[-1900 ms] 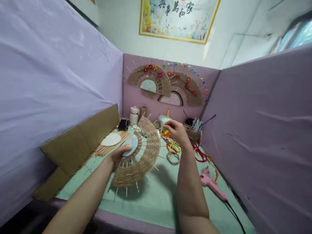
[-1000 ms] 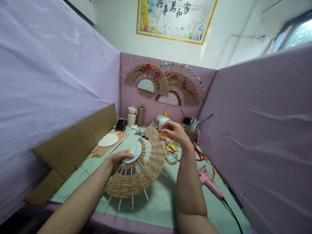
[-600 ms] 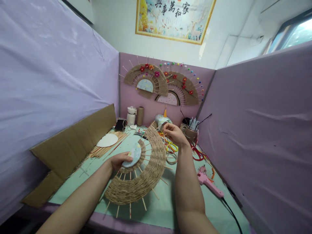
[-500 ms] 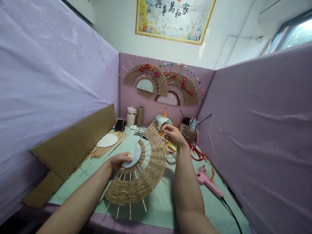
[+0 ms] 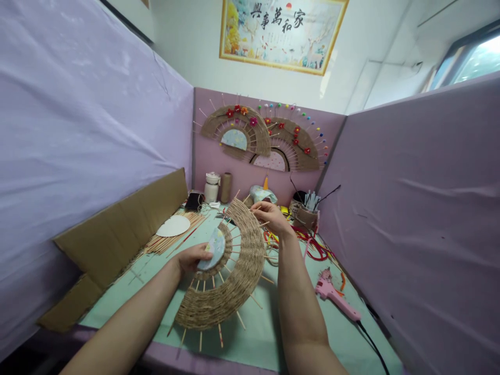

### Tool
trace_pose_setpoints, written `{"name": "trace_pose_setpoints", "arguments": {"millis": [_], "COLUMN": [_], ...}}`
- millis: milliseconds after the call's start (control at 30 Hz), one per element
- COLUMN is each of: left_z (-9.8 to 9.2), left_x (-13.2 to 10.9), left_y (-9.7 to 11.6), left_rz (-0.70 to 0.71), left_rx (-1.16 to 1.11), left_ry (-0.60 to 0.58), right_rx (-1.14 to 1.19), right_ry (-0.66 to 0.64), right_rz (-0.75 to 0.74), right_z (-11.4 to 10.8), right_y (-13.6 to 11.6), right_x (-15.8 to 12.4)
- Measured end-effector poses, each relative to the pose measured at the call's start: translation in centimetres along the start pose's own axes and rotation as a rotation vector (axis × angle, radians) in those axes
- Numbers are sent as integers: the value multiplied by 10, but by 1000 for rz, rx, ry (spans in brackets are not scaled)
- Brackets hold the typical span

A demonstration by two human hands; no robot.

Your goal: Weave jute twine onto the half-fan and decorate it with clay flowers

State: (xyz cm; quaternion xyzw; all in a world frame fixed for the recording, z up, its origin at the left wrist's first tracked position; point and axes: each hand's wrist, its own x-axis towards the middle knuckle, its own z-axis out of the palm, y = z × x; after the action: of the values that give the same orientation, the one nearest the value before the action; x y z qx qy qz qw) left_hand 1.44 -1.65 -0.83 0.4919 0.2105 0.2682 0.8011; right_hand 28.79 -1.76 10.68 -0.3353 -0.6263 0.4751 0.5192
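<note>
A half-round woven fan (image 5: 238, 281) of brown twine on thin wooden sticks is tilted above the table. My left hand (image 5: 194, 256) is closed on its light-blue fabric centre (image 5: 217, 247), thumb on top. At the fan's upper outer edge, the fingers of my right hand (image 5: 272, 216) are pinched together beside a protruding stick. What lies between those fingertips is too small to make out. Bare stick ends (image 5: 240, 320) stick out around the outer rim, and an open gap with sticks across it separates the inner and outer woven bands.
A pink glue gun (image 5: 336, 298) with a black cord lies at right. Red cords (image 5: 318, 251) are behind it. Loose sticks (image 5: 187, 234) under a white oval (image 5: 173, 226) and bent cardboard (image 5: 128, 229) are at left. A white bottle (image 5: 211, 187) and twine spool (image 5: 226, 187) stand behind.
My right hand has moved slightly left along the fan's upper edge, its fingers now closer against the weave. The fan has turned a little, its lower end shifting right. My left hand keeps its hold.
</note>
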Motion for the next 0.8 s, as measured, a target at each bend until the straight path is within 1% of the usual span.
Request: {"name": "trace_pose_setpoints", "arguments": {"millis": [133, 267, 367, 467, 533, 700, 800], "left_z": [-3, -8, -6, 4, 11, 19, 20], "left_x": [3, 6, 6, 4, 2, -4, -7], "left_y": [1, -3, -3, -1, 0, -5, -11], "left_rz": [-8, -15, -65, -121, -130, -174, -206], "left_rx": [-20, -131, -200, -265, -312, -351, -345], "left_ry": [11, 108, 154, 119, 78, 25, 15], "right_rx": [-150, -231, -244, -245, -245, -119, -73], "right_ry": [-26, -64, -78, -92, -120, -292, -360], "right_rz": [-8, 8, 15, 19, 26, 115, 131], "right_z": [0, 3, 6, 6, 4, -6, -13], "right_y": [0, -1, -2, -2, 0, 6, 9], "right_x": [1, 3, 5, 6, 6, 6, 4]}}
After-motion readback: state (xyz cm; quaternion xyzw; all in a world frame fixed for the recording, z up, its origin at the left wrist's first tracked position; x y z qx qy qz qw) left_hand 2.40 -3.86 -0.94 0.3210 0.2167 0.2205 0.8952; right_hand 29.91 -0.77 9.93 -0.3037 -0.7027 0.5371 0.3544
